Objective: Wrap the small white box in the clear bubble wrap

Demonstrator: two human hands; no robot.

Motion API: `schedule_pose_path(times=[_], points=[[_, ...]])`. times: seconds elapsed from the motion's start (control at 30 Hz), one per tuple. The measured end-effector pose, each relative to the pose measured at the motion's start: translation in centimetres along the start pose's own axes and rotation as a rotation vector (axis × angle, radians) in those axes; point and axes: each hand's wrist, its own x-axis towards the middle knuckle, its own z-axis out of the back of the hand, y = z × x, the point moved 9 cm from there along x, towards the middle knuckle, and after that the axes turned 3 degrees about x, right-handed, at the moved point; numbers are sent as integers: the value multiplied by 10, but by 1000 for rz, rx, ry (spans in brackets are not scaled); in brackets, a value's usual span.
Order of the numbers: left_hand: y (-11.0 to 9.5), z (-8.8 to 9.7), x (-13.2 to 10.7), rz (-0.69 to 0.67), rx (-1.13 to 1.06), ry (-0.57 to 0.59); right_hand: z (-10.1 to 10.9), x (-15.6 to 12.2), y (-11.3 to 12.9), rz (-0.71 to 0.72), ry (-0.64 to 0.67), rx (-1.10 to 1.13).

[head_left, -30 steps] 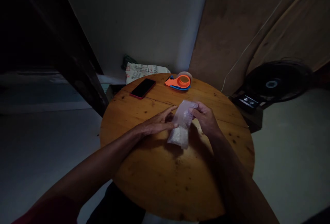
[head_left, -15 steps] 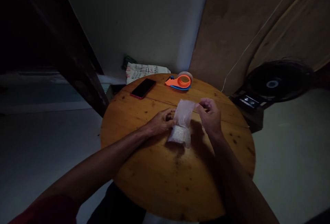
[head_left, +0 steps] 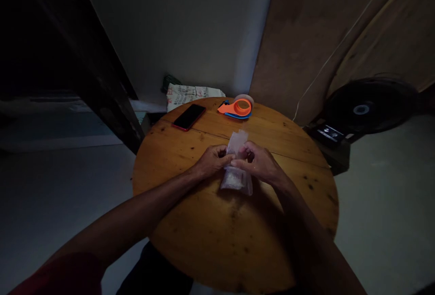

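A strip of translucent bubble wrap [head_left: 237, 179] lies on the round wooden table, its near end bulging around something pale that I cannot make out. The far end of the strip reaches up past my fingers. My left hand [head_left: 215, 160] pinches the wrap's left edge near the middle, thumb on top. From the other side, my right hand [head_left: 255, 161] grips the right edge, its fingers curled and its thumb close to the left thumb. Between the hands the sheet looks narrowed and folded inward.
Toward the back of the wooden table [head_left: 210, 240] stand an orange and blue tape dispenser [head_left: 234, 108] and a phone [head_left: 189, 117] with a red edge. A printed sack [head_left: 193, 93] lies behind the table. To the right is a dark fan [head_left: 362, 109].
My right hand has come down and left from the wrap's far right corner to its middle, folding the right edge inward. My left hand stays about where it was, on the wrap.
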Motion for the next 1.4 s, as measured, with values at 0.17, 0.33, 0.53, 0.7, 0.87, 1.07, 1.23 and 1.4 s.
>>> schedule_pose_path(times=[0.17, 0.33, 0.53, 0.7, 0.87, 1.07, 1.23, 1.4], points=[[5, 3, 1, 14, -17, -22, -4, 0, -3, -7, 38, -48], [4, 8, 1, 41, -55, -59, 18, 2, -20, -128, -99, -145], [6, 20, 2, 51, -5, -136, 32, -3, -33, -330, -60, -487], [5, 28, 7, -14, -25, -191, 30, -5, -34, -381, -6, -564], [2, 41, 7, -30, 79, -289, 29, -6, -36, -393, 18, -559], [-46, 52, -11, -296, 473, -394, 28, -7, -40, -434, 28, -566], [-69, 1, -29, -415, 538, 93, 25, -6, -41, -437, 24, -569], [-65, -17, -35, -398, 714, 260, 23, -7, -43, -423, 38, -563]])
